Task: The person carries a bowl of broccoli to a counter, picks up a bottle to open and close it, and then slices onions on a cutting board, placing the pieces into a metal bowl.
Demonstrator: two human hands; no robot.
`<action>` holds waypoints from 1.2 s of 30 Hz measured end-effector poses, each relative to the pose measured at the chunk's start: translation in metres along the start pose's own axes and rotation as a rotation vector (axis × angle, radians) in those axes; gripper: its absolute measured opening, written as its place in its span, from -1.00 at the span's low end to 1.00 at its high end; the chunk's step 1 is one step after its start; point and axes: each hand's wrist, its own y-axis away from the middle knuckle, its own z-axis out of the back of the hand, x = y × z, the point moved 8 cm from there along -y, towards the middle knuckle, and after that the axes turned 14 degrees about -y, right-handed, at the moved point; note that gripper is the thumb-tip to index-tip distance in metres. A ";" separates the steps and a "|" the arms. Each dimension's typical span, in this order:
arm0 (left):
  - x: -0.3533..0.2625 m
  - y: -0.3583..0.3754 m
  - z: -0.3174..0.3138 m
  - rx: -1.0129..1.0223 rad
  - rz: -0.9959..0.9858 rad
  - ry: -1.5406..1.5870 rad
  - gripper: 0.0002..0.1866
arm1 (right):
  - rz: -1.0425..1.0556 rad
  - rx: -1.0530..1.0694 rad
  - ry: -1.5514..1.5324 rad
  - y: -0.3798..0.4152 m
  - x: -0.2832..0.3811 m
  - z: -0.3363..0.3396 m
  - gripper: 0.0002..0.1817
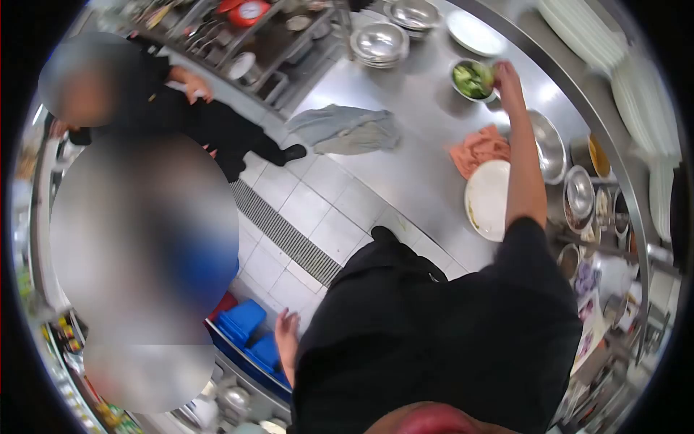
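The long stainless steel counter [405, 108] runs toward twelve o'clock. On it, a white round plate [486, 199] sits at the near edge; an elbow nudge could tip it off. At one o'clock, the right hand [507, 76] grips the rim of the small steel bowl of green vegetables [473, 79], which could spill. The left hand [287, 334] hangs loose, fingers released, at seven o'clock.
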 end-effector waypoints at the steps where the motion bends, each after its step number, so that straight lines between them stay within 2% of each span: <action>1: -0.034 0.005 -0.013 -0.011 -0.029 0.054 -0.49 | -0.091 0.089 -0.110 0.041 0.000 -0.055 -0.73; 2: -0.058 0.007 -0.023 -0.045 -0.053 0.120 -0.49 | -0.151 0.080 -0.156 0.096 0.009 -0.109 -0.73; 3: -0.079 0.005 -0.031 -0.020 -0.142 0.145 -0.46 | -0.203 0.352 0.053 0.129 -0.011 -0.167 -0.69; 4: -0.096 0.004 -0.042 0.039 -0.217 0.258 -0.45 | -0.264 0.427 -0.102 0.183 -0.027 -0.217 -0.67; 5: -0.116 0.005 -0.048 0.072 -0.243 0.289 -0.41 | -0.294 0.761 -0.187 0.233 -0.041 -0.281 -0.66; 7: -0.153 0.027 -0.059 0.235 -0.337 0.632 -0.26 | -0.569 1.172 -0.265 0.371 -0.029 -0.391 -0.56; 8: -0.151 0.028 -0.068 0.355 -0.377 0.843 -0.15 | -0.551 1.361 -0.185 0.430 -0.017 -0.433 -0.52; 9: -0.160 0.040 -0.059 0.285 -0.417 0.972 -0.31 | -0.514 1.539 -0.111 0.479 0.002 -0.459 -0.47; 10: -0.144 0.041 -0.052 0.208 -0.400 0.906 -0.43 | -0.543 1.727 -0.118 0.514 0.017 -0.474 -0.47; 11: -0.124 0.045 -0.040 0.158 -0.371 0.840 -0.55 | -0.465 1.754 -0.099 0.529 0.032 -0.490 -0.47; 12: -0.099 0.048 -0.011 0.022 -0.348 0.928 -0.65 | -0.371 1.752 -0.089 0.537 0.037 -0.511 -0.46; 13: -0.072 0.056 0.007 -0.073 -0.317 1.020 -0.74 | -0.385 1.855 -0.078 0.549 0.033 -0.519 -0.46; 15: -0.001 0.090 0.035 -0.413 -0.234 1.194 -0.70 | -0.963 2.115 0.169 0.570 0.003 -0.503 -0.54; 16: 0.042 0.114 0.048 -0.616 -0.136 1.264 -0.70 | -0.962 2.160 0.190 0.577 0.002 -0.511 -0.54; 18: 0.157 0.158 0.057 -1.013 -0.127 1.480 -0.72 | -0.782 2.320 0.065 0.599 0.005 -0.531 -0.61; 19: 0.220 0.183 0.050 -1.201 -0.038 1.646 -0.77 | -0.774 2.353 0.069 0.606 -0.009 -0.537 -0.61; 20: 0.264 0.226 0.055 -1.382 -0.134 1.707 -0.80 | -0.762 2.279 0.282 0.608 -0.031 -0.546 -0.64; 21: 0.338 0.254 0.051 -1.525 -0.201 1.852 -0.84 | -0.734 2.185 0.488 0.610 -0.052 -0.553 -0.67; 22: 0.321 0.315 0.063 -1.722 -0.071 1.994 -0.89 | -0.700 2.147 0.430 0.622 -0.066 -0.564 -0.68; 23: 0.388 0.358 0.063 -1.996 -0.124 1.866 -0.91 | -0.679 2.152 0.437 0.641 -0.068 -0.571 -0.68; 24: 0.448 0.402 0.066 -2.074 -0.058 1.731 -0.91 | -0.650 2.097 0.434 0.658 -0.065 -0.579 -0.66; 25: 0.489 0.445 0.078 -2.129 -0.224 1.680 -0.87 | -0.617 2.027 0.414 0.674 -0.061 -0.591 -0.64; 26: 0.507 0.489 0.086 -2.268 0.011 1.814 -0.77 | -0.790 1.973 0.457 0.689 -0.069 -0.592 -0.61; 27: 0.587 0.530 0.102 -2.341 -0.162 1.703 -0.69 | -0.599 2.088 0.436 0.722 -0.048 -0.604 -0.61; 28: 0.592 0.579 0.123 -2.269 0.320 0.905 -0.60 | -0.578 2.135 0.468 0.749 -0.044 -0.611 -0.61; 29: 0.595 0.599 0.138 -2.391 -0.032 1.669 -0.53 | -0.561 2.180 0.510 0.775 -0.042 -0.616 -0.61; 30: 0.598 0.619 0.167 -2.183 -0.209 1.548 -0.44 | -0.543 2.152 0.465 0.797 -0.036 -0.626 -0.61; 31: 0.603 0.643 0.170 -2.386 0.071 1.374 -0.42 | -0.582 2.147 0.461 0.818 -0.033 -0.631 -0.66; 33: 0.588 0.662 0.185 -2.645 0.421 0.833 -0.43 | -0.618 2.126 0.437 0.854 -0.032 -0.646 -0.70; 35: 0.572 0.642 0.199 -2.609 0.441 0.535 -0.47 | -0.372 2.107 0.528 0.876 -0.042 -0.674 -0.75; 36: 0.571 0.624 0.204 -2.507 0.469 0.509 -0.47 | -0.330 2.082 0.467 0.889 -0.039 -0.686 -0.66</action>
